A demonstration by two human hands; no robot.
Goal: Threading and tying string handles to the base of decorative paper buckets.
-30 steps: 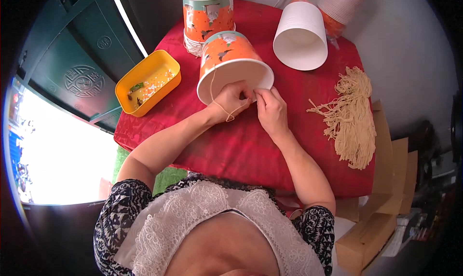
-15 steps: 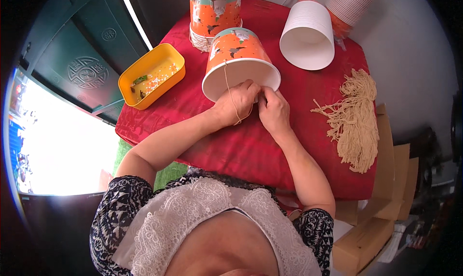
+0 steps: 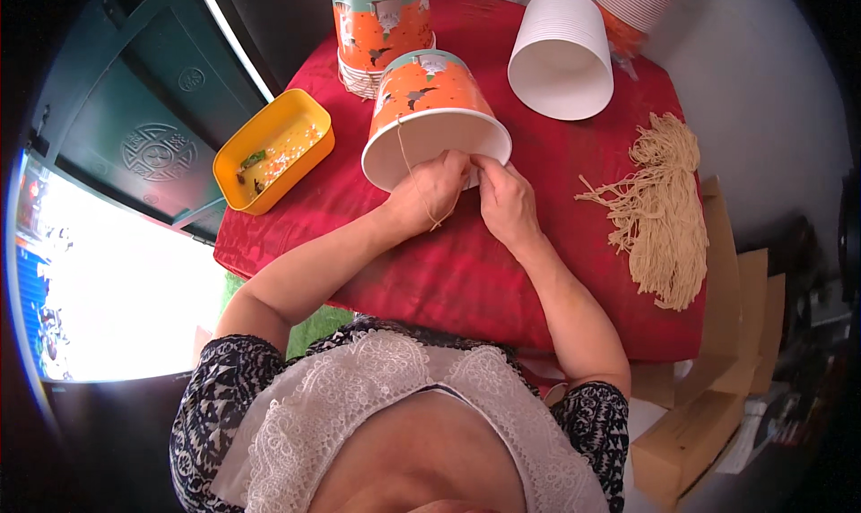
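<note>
An orange and green paper bucket [image 3: 429, 91] with a white rim lies tipped on the red-covered table, its mouth facing me. A thin tan cord [image 3: 404, 150] hangs from the rim's upper left, crosses the mouth and loops over my left wrist toward my fingers. My left hand [image 3: 430, 190] is closed in a pinch at the rim's lower right. Beside it my right hand [image 3: 508, 199] pinches at the same spot, thumb and fingertips together. The cord's end seems to be between both hands, though the fingers hide the exact grip.
Upside-down printed buckets [image 3: 384, 33] are stacked at the back, with cords around the lower rims. A yellow tray [image 3: 273, 150] with small bits stands left. Nested white buckets [image 3: 562, 56] lie back right, near another stack [image 3: 632, 11]. A tan cord bundle [image 3: 664, 213] lies right, above cardboard boxes [image 3: 691, 432].
The view has shifted slightly, so the table's things sit a little differently in it. Both hands stay at the bucket's lower right rim, fingertips still close together.
</note>
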